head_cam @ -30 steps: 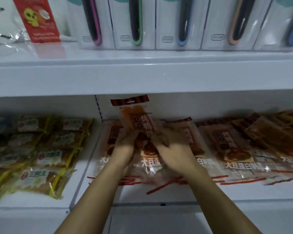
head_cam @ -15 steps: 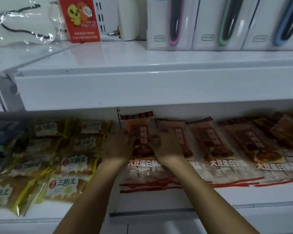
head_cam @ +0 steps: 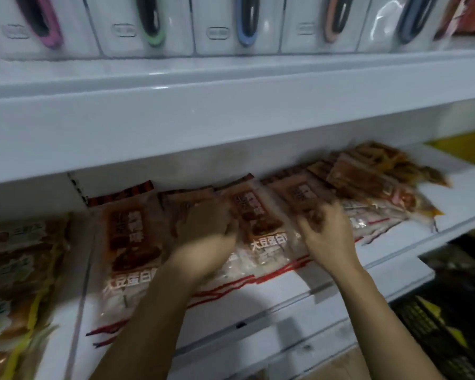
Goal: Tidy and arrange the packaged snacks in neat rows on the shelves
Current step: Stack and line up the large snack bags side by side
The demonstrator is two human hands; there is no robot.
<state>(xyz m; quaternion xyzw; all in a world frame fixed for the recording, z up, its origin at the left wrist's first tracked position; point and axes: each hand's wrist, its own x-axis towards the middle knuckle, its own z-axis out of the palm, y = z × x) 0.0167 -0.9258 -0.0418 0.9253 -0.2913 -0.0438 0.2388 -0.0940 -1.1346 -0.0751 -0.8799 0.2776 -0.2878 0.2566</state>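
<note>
Head view, tilted and blurred by motion. A white lower shelf [head_cam: 299, 290] crosses the middle of the frame; a row of red-and-clear snack packs [head_cam: 261, 229] lies flat on it, overlapping edge to edge from centre left to upper right.

Left hand [head_cam: 206, 231] — centre of the frame, palm down on the second pack from the left, fingers spread loosely over it; whether it grips the pack or only presses on it cannot be told through the blur. The leftmost pack [head_cam: 132, 250] lies just beside this hand, its red-striped top edge toward the shelf's back wall.

Right hand [head_cam: 327, 231] — right of centre, fingers curled onto the lower part of a pack [head_cam: 305, 196] further along the row; the fingertips touch the wrapper, but a closed grasp cannot be confirmed.

At the right end of the row a heap of brown packs [head_cam: 373, 174] lies askew, stacked over one another. At the left edge of the frame, yellow-trimmed packs [head_cam: 17, 270] fill the neighbouring bay.

Upper shelf [head_cam: 231, 105], top of the frame: white boxes [head_cam: 225, 26] standing side by side, each with a coloured handle-shaped item showing through its front.
</note>
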